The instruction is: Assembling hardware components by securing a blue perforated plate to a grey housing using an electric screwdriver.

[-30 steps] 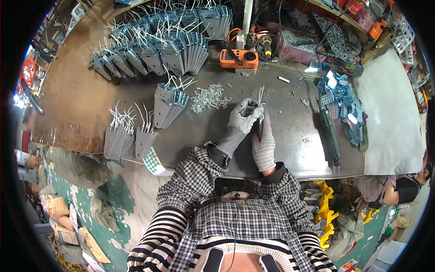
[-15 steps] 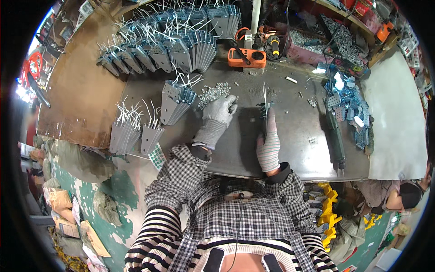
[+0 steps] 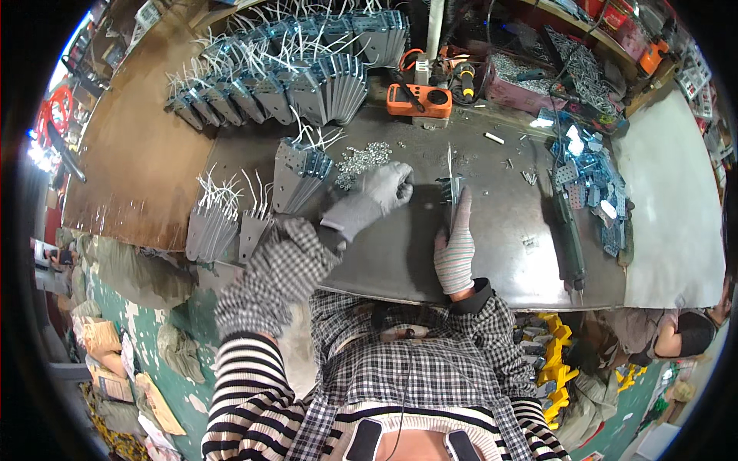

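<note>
My left hand (image 3: 382,190), in a grey glove, is closed with its fingertips pressed together. Anything in that pinch is too small to make out. Just behind it lies a pile of small shiny nuts (image 3: 361,160). My right hand (image 3: 457,250), in a striped glove, grips a thin metal plate (image 3: 452,201) standing on edge, its index finger stretched along the side. A white wire (image 3: 450,157) sticks up from the plate's far end, beside a small dark fitting. A gap separates my left hand from the plate.
Wired grey plates stand in groups at left (image 3: 211,227) and in long rows (image 3: 269,92) behind. An orange meter (image 3: 419,100) sits at the back. On the right lie a dark electric screwdriver (image 3: 567,234) and blue perforated metal parts (image 3: 592,177). Screws fill a box (image 3: 523,77) behind.
My left hand has moved right, away from the nut pile and closer to the plate, its forearm swinging left. My right hand stays almost in place with the plate.
</note>
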Demonstrator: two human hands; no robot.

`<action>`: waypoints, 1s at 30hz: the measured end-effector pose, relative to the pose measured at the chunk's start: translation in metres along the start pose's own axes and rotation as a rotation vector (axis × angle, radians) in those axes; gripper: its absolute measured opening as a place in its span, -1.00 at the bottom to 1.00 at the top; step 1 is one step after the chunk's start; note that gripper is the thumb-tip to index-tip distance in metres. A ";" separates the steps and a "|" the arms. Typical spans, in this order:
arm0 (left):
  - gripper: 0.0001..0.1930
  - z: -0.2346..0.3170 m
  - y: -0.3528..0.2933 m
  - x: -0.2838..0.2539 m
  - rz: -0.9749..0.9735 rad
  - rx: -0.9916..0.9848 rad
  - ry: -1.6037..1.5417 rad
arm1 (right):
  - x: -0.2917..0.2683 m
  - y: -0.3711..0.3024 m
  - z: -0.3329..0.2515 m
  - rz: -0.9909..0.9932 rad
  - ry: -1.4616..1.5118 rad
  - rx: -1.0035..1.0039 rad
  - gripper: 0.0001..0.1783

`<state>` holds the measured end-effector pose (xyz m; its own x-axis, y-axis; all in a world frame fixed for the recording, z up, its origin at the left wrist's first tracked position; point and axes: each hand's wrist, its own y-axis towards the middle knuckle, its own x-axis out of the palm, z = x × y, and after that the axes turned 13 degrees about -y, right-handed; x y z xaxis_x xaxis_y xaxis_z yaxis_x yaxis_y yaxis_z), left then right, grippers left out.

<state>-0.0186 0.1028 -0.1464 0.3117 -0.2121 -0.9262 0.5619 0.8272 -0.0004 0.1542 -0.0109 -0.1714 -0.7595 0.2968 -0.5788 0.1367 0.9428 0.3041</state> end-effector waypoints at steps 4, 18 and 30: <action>-0.89 0.033 -0.018 0.048 0.160 -0.032 -1.699 | 0.001 -0.001 0.004 -0.011 -0.026 0.018 -0.15; -0.79 0.086 -0.016 0.045 0.725 0.158 -0.847 | 0.004 0.001 0.011 0.026 -0.012 -0.015 -0.24; -0.73 0.081 -0.014 0.048 0.623 0.171 -0.896 | -0.228 0.028 0.148 -0.031 -0.764 0.430 -0.43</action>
<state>0.0502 0.0392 -0.1605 0.9805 -0.1405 -0.1375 0.1904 0.8522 0.4873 0.4253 -0.0300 -0.1428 -0.1542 0.1449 -0.9774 0.4679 0.8819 0.0569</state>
